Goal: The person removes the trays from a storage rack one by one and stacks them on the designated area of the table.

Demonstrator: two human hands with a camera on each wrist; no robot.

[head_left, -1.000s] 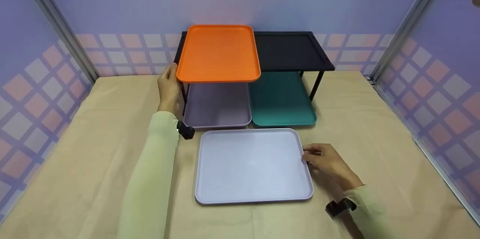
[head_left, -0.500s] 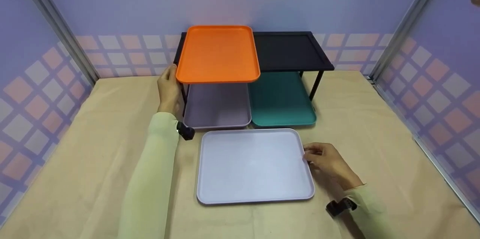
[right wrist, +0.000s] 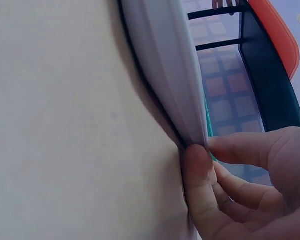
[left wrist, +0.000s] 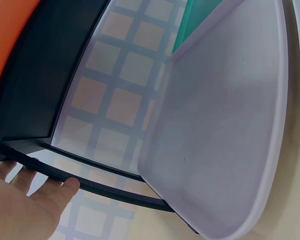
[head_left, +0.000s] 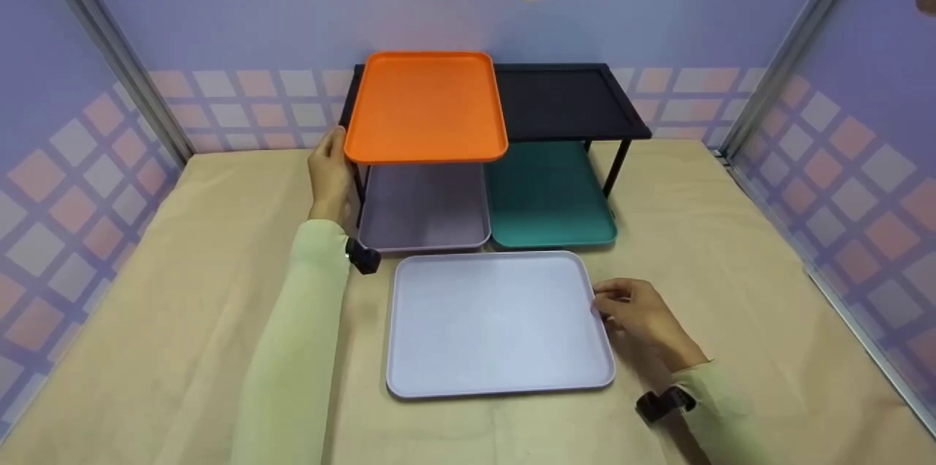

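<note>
In the head view, my left hand (head_left: 330,174) holds the left side of a black two-tier shelf (head_left: 567,101). Its fingers meet the shelf's thin leg (left wrist: 110,191) in the left wrist view. An orange tray (head_left: 428,107) lies on the left half of the shelf's top, its front edge jutting out. My right hand (head_left: 643,319) pinches the right rim of a pale lavender-white tray (head_left: 501,326), which lies in front of the shelf. In the right wrist view, thumb and fingers close on that tray's edge (right wrist: 185,115).
Under the shelf, a greyish-purple tray (head_left: 425,205) sits on the left and a teal tray (head_left: 552,194) on the right. Beige cloth (head_left: 183,348) covers the table. Patterned walls (head_left: 241,4) stand behind and at both sides.
The pale tray has slid slightly to the right, with my right hand still at its rim. My left hand stays at the shelf, and the other trays keep their places.
</note>
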